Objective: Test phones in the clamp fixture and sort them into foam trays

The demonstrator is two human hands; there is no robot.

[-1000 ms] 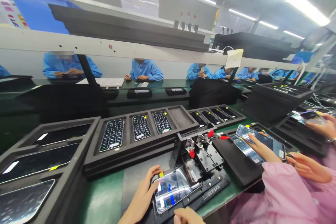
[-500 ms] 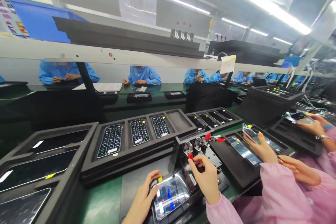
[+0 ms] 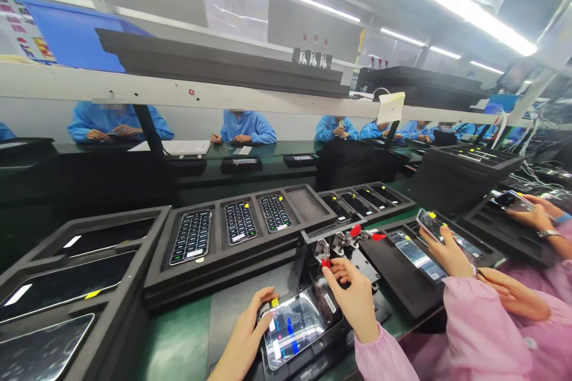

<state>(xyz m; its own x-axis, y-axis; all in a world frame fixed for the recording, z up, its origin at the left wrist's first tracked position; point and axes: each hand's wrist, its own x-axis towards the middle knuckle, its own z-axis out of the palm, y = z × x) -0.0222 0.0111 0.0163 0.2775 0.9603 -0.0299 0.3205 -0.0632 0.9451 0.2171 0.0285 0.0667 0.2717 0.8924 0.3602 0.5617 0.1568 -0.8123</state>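
A phone (image 3: 297, 324) with a lit screen lies in a black fixture (image 3: 313, 352) at the bottom centre. My left hand (image 3: 250, 333) rests at its left edge, fingers curved and apart, thumb on the screen's corner. My right hand (image 3: 353, 292) pinches the red tip of a metal toggle clamp (image 3: 322, 248) at the back of the fixture. Two more clamps with red handles (image 3: 372, 235) stand beside it.
Foam trays (image 3: 210, 262) of phones run behind and left. At right, a co-worker's hand (image 3: 449, 253) holds a phone (image 3: 431, 226) over another tray (image 3: 406, 292). A shelf (image 3: 250, 95) crosses above; people in blue sit beyond it.
The view has shifted slightly, moving the scene a little to the right. Both hands keep nearly the same places at the phone and clamp.
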